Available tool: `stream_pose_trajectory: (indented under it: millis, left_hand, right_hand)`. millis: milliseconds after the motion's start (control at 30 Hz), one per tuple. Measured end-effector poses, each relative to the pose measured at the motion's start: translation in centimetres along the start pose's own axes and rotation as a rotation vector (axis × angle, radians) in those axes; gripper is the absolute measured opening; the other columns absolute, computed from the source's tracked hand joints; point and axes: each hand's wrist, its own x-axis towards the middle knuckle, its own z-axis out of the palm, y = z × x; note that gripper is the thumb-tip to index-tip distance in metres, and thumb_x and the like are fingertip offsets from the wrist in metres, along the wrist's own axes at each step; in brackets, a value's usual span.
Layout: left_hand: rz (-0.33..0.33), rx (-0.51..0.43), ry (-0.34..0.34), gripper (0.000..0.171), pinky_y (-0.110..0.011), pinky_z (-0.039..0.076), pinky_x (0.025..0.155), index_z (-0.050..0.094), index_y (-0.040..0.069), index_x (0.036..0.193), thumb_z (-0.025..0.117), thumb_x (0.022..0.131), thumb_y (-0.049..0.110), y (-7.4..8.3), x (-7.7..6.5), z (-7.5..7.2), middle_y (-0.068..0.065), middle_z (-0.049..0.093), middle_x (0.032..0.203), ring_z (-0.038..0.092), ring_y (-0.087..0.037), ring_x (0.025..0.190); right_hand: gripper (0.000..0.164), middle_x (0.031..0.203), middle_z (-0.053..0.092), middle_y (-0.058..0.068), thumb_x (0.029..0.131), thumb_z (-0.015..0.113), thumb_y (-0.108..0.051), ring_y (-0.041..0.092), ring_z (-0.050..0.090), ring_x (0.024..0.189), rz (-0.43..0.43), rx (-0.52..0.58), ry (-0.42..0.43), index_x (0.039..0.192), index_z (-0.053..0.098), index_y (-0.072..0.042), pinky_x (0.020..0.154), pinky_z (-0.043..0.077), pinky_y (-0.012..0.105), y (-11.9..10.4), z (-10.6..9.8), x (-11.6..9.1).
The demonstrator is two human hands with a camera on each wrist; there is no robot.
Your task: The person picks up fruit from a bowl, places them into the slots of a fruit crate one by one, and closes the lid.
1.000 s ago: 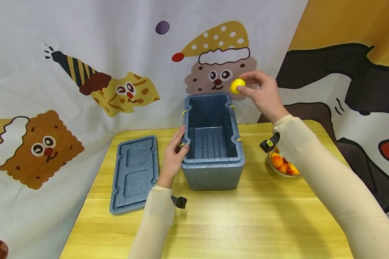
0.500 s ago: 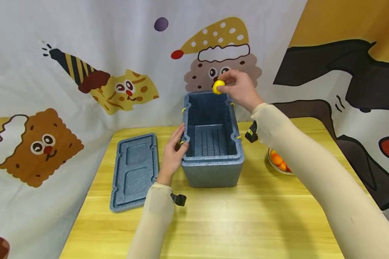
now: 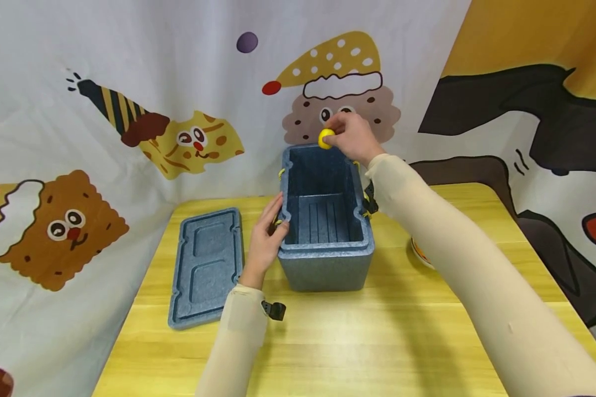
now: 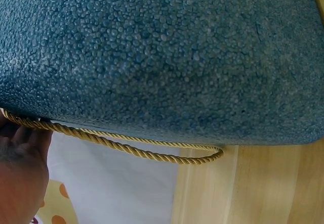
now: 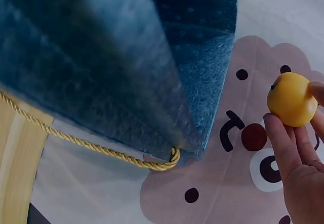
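A blue-grey foam box [image 3: 326,271] with yellow rope handles stands uncovered on the table, and its visible floor is bare. My left hand [image 3: 264,245] rests against the box's left rim, its thumb at the edge near a yellow rope [image 4: 136,150]. Above the far end of the box, my right hand [image 3: 355,138] pinches a small round yellow fruit [image 3: 324,139] between thumb and fingers. A dark stem spot shows on the fruit [image 5: 289,100] in the right wrist view, apart from the box wall [image 5: 200,82].
The box's lid [image 3: 203,270] lies flat to the left, its recessed face up. A bowl [image 3: 421,258] stands at the right, mostly hidden behind the right sleeve. Behind the wooden table [image 3: 338,342] hangs a cloth [image 3: 198,60] with cartoon prints.
My right hand has carried the yellow fruit leftward from beside the box's far right corner to above its far end. My left hand has stayed on the rim.
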Motion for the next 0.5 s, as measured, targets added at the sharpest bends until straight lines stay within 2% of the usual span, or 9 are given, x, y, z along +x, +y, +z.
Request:
stream_pose_trajectory:
  millis: [233,500]
  left_hand:
    - [0.015,-0.017,0.001,0.052,-0.051,0.031,0.106,0.038,-0.014,0.143,0.051,0.093,-0.009,-0.2,-0.2,0.0,-0.027,0.033,0.151,0.032,-0.037,0.139]
    - [0.031,-0.03,-0.004,0.052,-0.051,0.03,0.106,0.037,-0.014,0.143,0.051,0.093,-0.009,-0.6,-0.2,0.1,-0.027,0.033,0.151,0.029,-0.036,0.14]
  right_hand:
    - [0.035,0.121,0.058,0.007,0.096,0.064,-0.015,0.019,0.056,0.108,0.016,-0.021,-0.035,0.129,0.059,-0.006,0.093,0.045,0.027,-0.2,0.6,0.3]
    - [0.033,0.119,0.057,0.011,0.096,0.064,-0.011,0.023,0.055,0.107,-0.061,-0.044,-0.069,0.127,0.059,-0.001,0.092,0.047,0.033,-0.8,1.6,0.4]
